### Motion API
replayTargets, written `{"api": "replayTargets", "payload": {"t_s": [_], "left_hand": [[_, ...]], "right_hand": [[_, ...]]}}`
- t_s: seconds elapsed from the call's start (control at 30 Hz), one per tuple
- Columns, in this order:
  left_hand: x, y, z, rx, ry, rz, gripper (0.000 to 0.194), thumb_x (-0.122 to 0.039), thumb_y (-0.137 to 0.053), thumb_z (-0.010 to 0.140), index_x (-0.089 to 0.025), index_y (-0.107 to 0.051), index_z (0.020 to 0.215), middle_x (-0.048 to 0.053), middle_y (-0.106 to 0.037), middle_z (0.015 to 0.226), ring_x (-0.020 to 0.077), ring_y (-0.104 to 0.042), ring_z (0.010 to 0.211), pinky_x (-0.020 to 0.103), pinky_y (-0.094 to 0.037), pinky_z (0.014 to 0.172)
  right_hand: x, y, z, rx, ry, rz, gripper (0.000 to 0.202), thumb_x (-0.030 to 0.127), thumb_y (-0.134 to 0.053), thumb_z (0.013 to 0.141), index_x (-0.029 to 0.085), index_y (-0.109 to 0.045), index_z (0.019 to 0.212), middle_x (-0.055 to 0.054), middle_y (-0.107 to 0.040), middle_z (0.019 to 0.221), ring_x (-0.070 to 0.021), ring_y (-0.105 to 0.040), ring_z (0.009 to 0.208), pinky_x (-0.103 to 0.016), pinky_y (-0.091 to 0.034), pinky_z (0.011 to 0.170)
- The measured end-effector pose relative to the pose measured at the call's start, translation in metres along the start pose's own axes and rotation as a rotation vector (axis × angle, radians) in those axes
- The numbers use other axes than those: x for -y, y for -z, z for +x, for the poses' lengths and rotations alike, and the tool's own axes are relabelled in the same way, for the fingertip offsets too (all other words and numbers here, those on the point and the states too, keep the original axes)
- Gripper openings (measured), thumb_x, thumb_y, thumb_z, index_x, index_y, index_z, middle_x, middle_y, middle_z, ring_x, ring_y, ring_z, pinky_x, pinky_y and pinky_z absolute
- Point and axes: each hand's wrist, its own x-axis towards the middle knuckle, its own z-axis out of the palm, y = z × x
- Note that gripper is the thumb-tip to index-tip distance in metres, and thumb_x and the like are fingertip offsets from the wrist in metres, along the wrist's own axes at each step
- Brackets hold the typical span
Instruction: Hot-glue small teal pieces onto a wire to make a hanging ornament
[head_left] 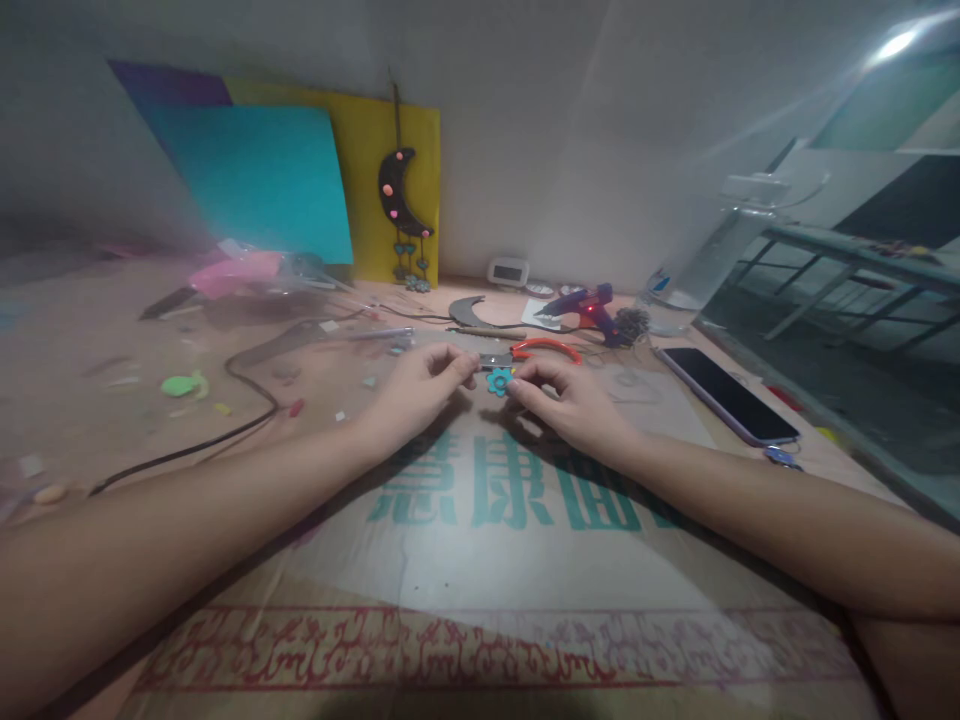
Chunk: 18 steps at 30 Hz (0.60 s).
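Observation:
My right hand (566, 398) pinches a small teal flower-shaped piece (498, 382) at its right edge, above the printed sheet. Just left of the flower, my left hand (431, 385) has thumb and forefinger pressed together; what they hold, if anything, is too small to make out. Directly behind my fingers lie pliers with orange handles (551, 346), their metal jaws partly hidden. A dark crescent moon (401, 195) with pink dots and hanging flower strings leans upright at the back.
A purple glue gun (592, 310) with a red light lies at the back right, near a clear water bottle (686, 260). At the right edge is a phone (727, 395). A black cord (247, 425) and scattered scraps cover the left. A white digital timer (508, 271) stands by the wall.

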Motion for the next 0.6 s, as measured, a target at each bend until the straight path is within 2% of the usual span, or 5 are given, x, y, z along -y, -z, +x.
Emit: {"api": "replayTargets", "payload": {"t_s": [0.17, 0.37, 0.47, 0.6], "left_hand": [[0.0040, 0.0008, 0.0000, -0.008, 0.003, 0.033, 0.040, -0.050, -0.046, 0.092, -0.018, -0.061, 0.073, 0.003, -0.066, 0.073, 0.0180, -0.061, 0.072, 0.026, -0.043, 0.060], [0.0019, -0.0016, 0.0001, 0.022, 0.010, 0.002, 0.023, -0.041, -0.057, 0.086, -0.019, -0.062, 0.085, 0.002, -0.067, 0.082, 0.0167, -0.061, 0.074, 0.026, -0.045, 0.063], [-0.0003, -0.0017, -0.0002, 0.046, -0.016, 0.013, 0.027, -0.041, -0.053, 0.088, -0.018, -0.063, 0.079, 0.002, -0.067, 0.079, 0.0172, -0.061, 0.077, 0.026, -0.046, 0.068], [0.0011, -0.0008, -0.0013, 0.088, -0.020, 0.079, 0.034, -0.048, -0.055, 0.086, -0.017, -0.065, 0.078, 0.001, -0.065, 0.075, 0.0159, -0.058, 0.070, 0.026, -0.043, 0.063]], "right_hand": [[-0.0001, 0.0001, -0.0001, -0.001, 0.008, -0.006, 0.023, 0.038, -0.057, 0.087, 0.018, -0.061, 0.075, -0.002, -0.064, 0.073, -0.0142, -0.058, 0.067, -0.026, -0.044, 0.061], [-0.0002, 0.0001, -0.0005, -0.002, 0.017, -0.015, 0.024, 0.038, -0.057, 0.087, 0.018, -0.061, 0.076, -0.002, -0.064, 0.073, -0.0151, -0.058, 0.068, -0.027, -0.043, 0.062], [-0.0005, 0.0001, -0.0004, -0.012, 0.026, -0.021, 0.023, 0.037, -0.057, 0.087, 0.018, -0.061, 0.075, -0.002, -0.064, 0.073, -0.0150, -0.058, 0.068, -0.026, -0.043, 0.062], [0.0000, 0.0006, -0.0002, -0.012, 0.028, -0.026, 0.023, 0.038, -0.057, 0.087, 0.018, -0.062, 0.075, -0.002, -0.064, 0.074, -0.0152, -0.058, 0.070, -0.027, -0.044, 0.063]]}}
